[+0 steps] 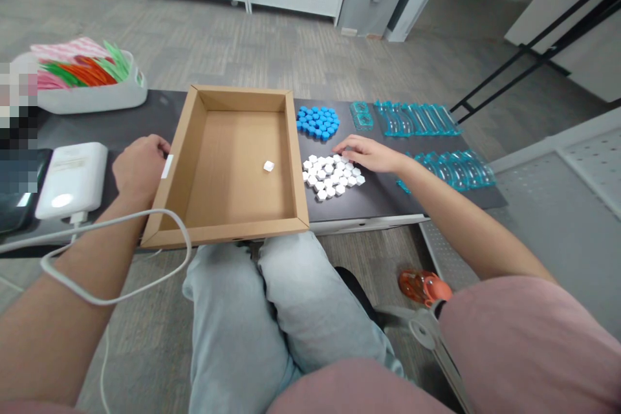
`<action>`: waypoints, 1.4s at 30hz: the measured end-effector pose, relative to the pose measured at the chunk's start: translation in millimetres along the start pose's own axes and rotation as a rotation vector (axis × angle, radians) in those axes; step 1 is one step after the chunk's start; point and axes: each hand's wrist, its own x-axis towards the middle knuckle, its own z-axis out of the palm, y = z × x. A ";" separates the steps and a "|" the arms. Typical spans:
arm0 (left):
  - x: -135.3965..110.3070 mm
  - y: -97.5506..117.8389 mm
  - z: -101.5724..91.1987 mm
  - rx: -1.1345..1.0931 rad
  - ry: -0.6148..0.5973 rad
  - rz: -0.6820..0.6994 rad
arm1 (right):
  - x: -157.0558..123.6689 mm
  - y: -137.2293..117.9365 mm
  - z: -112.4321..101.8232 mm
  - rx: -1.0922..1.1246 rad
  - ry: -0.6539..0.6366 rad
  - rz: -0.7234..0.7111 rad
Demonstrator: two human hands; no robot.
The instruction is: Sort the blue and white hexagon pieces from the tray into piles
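Note:
My right hand reaches over a spread of white hexagonal pieces, its fingers stretched out and the fingertips at the far right edge of the group. Nothing shows in its grasp. On the dark table, close against the left wall of a shallow cardboard box, lies my left hand with its fingers curled in. Whatever those fingers may hold is hidden. Inside the box, right of its middle, sits a single white piece. A cluster of blue caps is just beyond the white pieces.
Rows of clear teal plastic parts cover the table's right end. On the left are a white power adapter with a looping cable over my left forearm, and a white bin of colourful strips. Orange sandals lie on the floor.

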 end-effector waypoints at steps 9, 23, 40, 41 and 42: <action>-0.1 2.3 -3.3 0.028 -0.030 0.018 | 22.4 -74.8 8.6 -0.109 0.112 -0.150; 7.3 -6.8 7.9 -0.108 0.005 0.033 | 141.0 -156.9 77.8 -0.401 -0.294 -0.334; 18.2 -14.9 14.6 -0.039 -0.024 0.050 | -49.0 -4.1 33.1 0.060 0.424 0.277; 18.3 -14.7 14.1 -0.025 -0.020 0.048 | -49.1 -2.0 37.1 0.069 0.430 0.279; 18.3 -14.4 13.6 -0.014 -0.016 0.049 | -49.1 -0.9 40.7 0.080 0.441 0.280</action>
